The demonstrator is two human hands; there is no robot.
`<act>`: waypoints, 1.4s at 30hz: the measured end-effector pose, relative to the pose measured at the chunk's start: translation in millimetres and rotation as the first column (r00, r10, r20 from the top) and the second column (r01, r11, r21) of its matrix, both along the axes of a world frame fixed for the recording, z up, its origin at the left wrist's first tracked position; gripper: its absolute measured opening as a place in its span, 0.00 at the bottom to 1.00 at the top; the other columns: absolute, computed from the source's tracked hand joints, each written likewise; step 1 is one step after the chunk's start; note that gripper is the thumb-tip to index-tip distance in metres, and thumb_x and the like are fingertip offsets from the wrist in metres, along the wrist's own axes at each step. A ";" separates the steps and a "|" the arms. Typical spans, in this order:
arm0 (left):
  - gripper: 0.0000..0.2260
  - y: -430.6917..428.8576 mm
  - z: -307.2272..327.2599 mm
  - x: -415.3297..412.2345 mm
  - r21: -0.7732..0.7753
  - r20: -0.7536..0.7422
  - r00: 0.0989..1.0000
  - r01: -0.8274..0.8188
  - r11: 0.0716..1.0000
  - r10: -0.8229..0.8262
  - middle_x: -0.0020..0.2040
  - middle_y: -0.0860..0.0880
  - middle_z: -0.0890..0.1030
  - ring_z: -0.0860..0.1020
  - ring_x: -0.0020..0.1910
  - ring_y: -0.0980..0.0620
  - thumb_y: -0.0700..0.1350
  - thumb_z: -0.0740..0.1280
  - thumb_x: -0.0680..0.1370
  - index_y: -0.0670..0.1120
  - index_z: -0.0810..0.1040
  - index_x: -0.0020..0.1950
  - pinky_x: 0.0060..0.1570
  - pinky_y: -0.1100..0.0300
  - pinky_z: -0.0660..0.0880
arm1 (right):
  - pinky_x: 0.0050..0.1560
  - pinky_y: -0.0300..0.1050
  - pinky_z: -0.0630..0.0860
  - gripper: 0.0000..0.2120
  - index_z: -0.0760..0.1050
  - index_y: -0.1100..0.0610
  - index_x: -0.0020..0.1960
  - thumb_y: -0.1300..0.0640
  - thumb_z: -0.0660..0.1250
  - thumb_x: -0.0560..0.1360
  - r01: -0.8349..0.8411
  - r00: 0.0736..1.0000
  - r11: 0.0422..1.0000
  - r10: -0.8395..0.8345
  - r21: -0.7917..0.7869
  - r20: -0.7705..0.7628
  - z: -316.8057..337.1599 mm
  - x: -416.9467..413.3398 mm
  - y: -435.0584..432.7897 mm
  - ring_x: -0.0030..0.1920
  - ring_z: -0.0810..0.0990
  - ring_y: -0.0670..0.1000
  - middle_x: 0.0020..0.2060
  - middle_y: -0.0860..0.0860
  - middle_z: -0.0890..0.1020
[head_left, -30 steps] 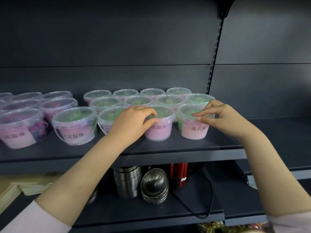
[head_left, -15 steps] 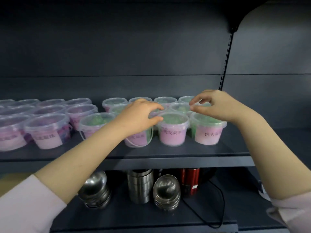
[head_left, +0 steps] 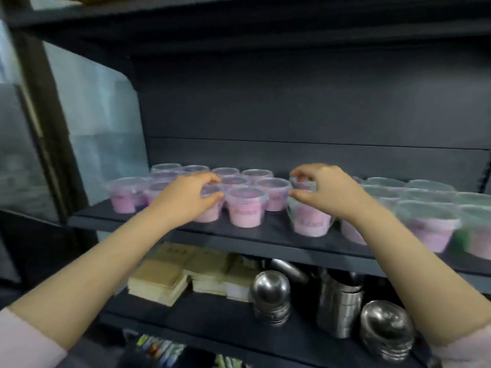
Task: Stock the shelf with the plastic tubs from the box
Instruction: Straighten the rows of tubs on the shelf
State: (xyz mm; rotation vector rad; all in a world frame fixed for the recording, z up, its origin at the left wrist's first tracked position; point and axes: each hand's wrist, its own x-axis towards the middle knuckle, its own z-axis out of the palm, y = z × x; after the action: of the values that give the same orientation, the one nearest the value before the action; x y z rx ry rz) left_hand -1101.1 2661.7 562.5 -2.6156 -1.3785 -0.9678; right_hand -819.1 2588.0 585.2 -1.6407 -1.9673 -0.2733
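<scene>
Both hands had moved left, off the green tubs. The left hand curled round a near purple tub's lid; the right hand clasped the tub further right.

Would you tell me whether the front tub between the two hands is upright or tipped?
Upright: the tub stands flat on the shelf, with its clear lid facing up.
</scene>
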 end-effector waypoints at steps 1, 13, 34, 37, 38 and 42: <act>0.16 0.5 -3.4 -28.6 -0.016 0.002 1.000 -0.025 1.000 0.025 0.60 0.51 0.81 0.78 0.59 0.49 0.53 0.69 0.75 0.49 0.78 0.61 0.60 0.54 0.72 | 0.57 0.48 0.74 0.18 0.77 0.49 0.60 0.46 0.69 0.72 -0.017 1.000 1.000 0.017 -0.009 0.004 -2.5 -23.1 6.9 0.57 0.78 0.51 0.55 0.48 0.81; 0.15 63.1 -14.5 -211.9 -0.080 -0.124 0.983 -0.150 0.985 0.139 0.64 0.49 0.77 0.75 0.60 0.49 0.49 0.66 0.78 0.48 0.76 0.64 0.55 0.60 0.70 | 0.55 0.43 0.73 0.18 0.76 0.49 0.61 0.44 0.68 0.73 -0.155 0.986 0.978 0.145 -0.138 -0.080 -9.8 -206.0 94.8 0.56 0.77 0.49 0.56 0.46 0.80; 0.30 253.8 -29.5 -284.5 -0.275 -0.320 0.930 0.092 0.957 -0.181 0.73 0.58 0.66 0.62 0.70 0.57 0.68 0.60 0.72 0.60 0.65 0.73 0.71 0.57 0.59 | 0.66 0.47 0.69 0.22 0.75 0.41 0.63 0.37 0.64 0.72 -0.199 0.966 0.861 0.254 -0.468 0.057 -15.7 -281.5 335.8 0.63 0.74 0.47 0.64 0.43 0.75; 0.32 264.1 -30.9 -298.1 -0.168 -0.409 0.890 0.145 0.975 -0.203 0.69 0.57 0.70 0.65 0.66 0.56 0.70 0.59 0.72 0.59 0.65 0.73 0.67 0.57 0.65 | 0.69 0.51 0.67 0.20 0.75 0.42 0.64 0.39 0.63 0.74 -0.108 0.967 0.844 0.212 -0.526 0.141 -16.4 -291.9 342.2 0.67 0.72 0.51 0.68 0.47 0.72; 0.32 267.2 -30.4 -302.8 -0.142 -0.432 0.879 0.157 0.977 -0.203 0.67 0.57 0.71 0.66 0.64 0.56 0.71 0.58 0.72 0.59 0.65 0.73 0.65 0.57 0.66 | 0.68 0.50 0.68 0.17 0.77 0.44 0.62 0.42 0.63 0.76 -0.103 0.971 0.842 0.200 -0.529 0.129 -16.4 -294.7 342.5 0.66 0.73 0.51 0.67 0.47 0.74; 0.34 279.5 -26.9 -324.3 -0.122 -0.446 0.858 0.222 0.967 -0.253 0.60 0.57 0.71 0.67 0.60 0.57 0.73 0.57 0.70 0.58 0.67 0.71 0.62 0.57 0.69 | 0.64 0.44 0.69 0.12 0.80 0.45 0.59 0.48 0.66 0.77 -0.082 0.988 0.851 0.139 -0.519 0.072 -14.6 -305.8 340.1 0.59 0.76 0.47 0.59 0.42 0.77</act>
State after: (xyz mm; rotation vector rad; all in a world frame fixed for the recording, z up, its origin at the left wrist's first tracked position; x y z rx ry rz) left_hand -1425.5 2941.2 535.6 -2.8528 -1.0032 -0.2693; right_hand -1124.9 2928.2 570.6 -1.8462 -2.3505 0.2438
